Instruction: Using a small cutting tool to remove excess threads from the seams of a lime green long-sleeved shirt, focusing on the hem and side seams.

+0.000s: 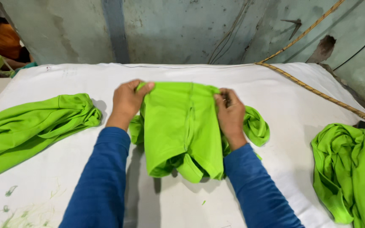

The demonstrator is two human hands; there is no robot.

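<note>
The lime-green garment (182,126) lies folded at the middle of the white table (275,84), its far edge pinched by the fingers of the left hand (127,101) and the right hand (230,114). Keeping both corners level and taut should give a clean fold. More green garments lie in a left pile (30,126) and a right pile (351,169)
</note>
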